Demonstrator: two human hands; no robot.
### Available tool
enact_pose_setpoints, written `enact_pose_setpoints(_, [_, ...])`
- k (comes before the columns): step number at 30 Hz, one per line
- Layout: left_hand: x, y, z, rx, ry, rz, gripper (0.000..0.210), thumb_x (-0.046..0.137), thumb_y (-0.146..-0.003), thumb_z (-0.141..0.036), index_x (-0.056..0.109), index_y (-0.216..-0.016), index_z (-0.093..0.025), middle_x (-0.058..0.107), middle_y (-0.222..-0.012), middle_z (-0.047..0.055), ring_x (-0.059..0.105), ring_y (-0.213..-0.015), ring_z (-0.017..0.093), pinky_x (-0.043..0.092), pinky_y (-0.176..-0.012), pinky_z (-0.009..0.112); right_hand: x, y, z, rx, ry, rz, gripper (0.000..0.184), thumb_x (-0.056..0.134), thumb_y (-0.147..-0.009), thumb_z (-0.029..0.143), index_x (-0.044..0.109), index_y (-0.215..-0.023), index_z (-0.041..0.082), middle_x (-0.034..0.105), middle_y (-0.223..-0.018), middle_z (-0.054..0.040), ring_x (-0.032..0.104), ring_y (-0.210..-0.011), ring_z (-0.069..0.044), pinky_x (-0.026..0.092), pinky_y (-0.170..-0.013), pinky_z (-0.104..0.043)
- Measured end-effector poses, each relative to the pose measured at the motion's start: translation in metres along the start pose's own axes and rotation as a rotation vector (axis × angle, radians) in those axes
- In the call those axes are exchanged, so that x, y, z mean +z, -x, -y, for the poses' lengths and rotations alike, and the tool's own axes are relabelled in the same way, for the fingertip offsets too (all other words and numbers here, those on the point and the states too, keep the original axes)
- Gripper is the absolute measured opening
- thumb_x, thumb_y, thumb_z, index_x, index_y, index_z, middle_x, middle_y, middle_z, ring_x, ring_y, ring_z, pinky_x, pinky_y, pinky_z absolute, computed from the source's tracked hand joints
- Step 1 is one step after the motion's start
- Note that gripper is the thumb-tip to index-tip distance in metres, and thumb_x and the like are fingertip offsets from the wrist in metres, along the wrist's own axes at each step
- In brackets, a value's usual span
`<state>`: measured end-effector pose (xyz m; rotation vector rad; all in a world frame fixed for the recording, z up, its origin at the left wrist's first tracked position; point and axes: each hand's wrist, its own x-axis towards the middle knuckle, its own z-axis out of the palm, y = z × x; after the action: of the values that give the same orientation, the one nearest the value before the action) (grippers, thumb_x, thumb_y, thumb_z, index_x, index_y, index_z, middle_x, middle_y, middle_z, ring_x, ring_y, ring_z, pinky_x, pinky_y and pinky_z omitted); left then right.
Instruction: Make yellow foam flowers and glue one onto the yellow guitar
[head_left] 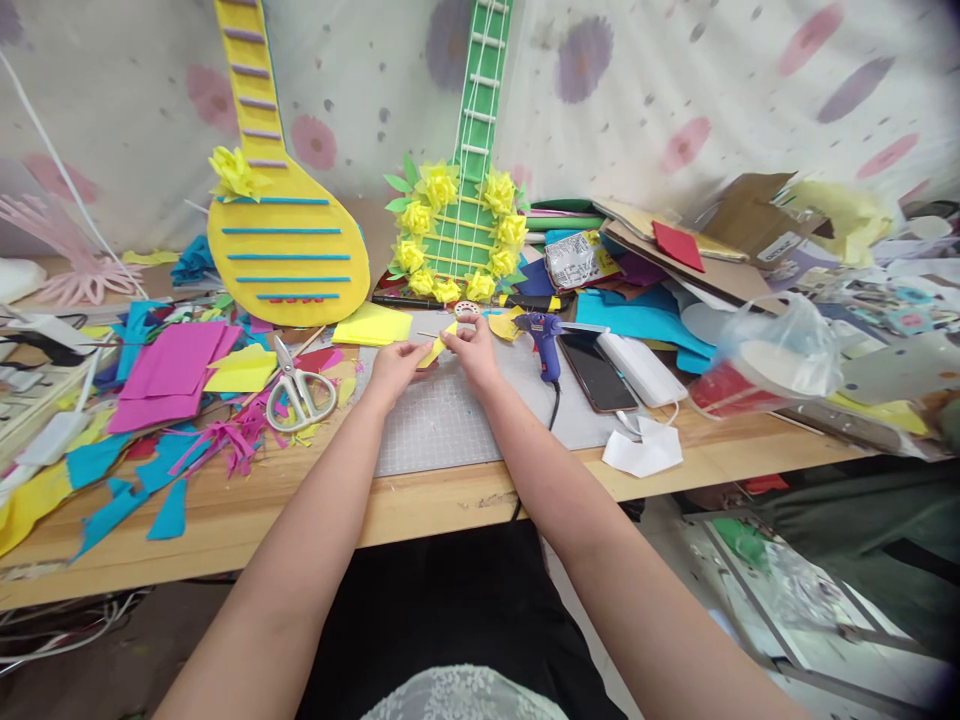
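Currently, a yellow paper strip (437, 349) is pinched by L hand (397, 370) & R hand (475, 352) over the grey mat (442, 430) on the worktop (450, 515), w/ glue gun (541, 338) laid right & scissors (294, 378) left.

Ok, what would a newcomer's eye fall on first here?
Probably the yellow guitar-like shape upright at the back, left of centre, and the green guitar-like shape to its right, its lower part edged with yellow flowers. Below them, the left hand and right hand pinch a small yellow strip above the gray mat.
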<state>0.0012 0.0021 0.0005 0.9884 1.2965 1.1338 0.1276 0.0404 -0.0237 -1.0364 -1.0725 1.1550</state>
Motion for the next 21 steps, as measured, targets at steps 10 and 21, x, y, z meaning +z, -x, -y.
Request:
enact_pose_setpoints(10, [0.0,-0.007,0.011,-0.015,-0.203,-0.052,0.034,0.065,-0.073,-0.043,0.054,-0.057,-0.016,0.057,-0.044,0.001,0.054,-0.037,0.013,0.046,-0.044,0.024,-0.002,0.001,0.005,0.03,-0.026,-0.063,0.048,0.069,-0.056,0.026,0.037,-0.091,0.023,0.049,-0.056,0.0123,0.05,-0.055,-0.009,0.039,-0.061,-0.025])
enact_pose_setpoints(21, [-0.008,-0.008,0.014,-0.011,-0.238,-0.145,0.054,0.045,-0.077,-0.066,0.051,-0.048,-0.02,0.04,-0.029,0.001,0.049,-0.034,0.015,0.044,-0.043,0.025,-0.008,-0.006,0.006,0.151,-0.106,-0.15,0.042,0.067,-0.058,0.022,0.036,-0.087,0.023,0.05,-0.06,0.0092,0.052,-0.055,-0.008,0.039,-0.056,-0.022])
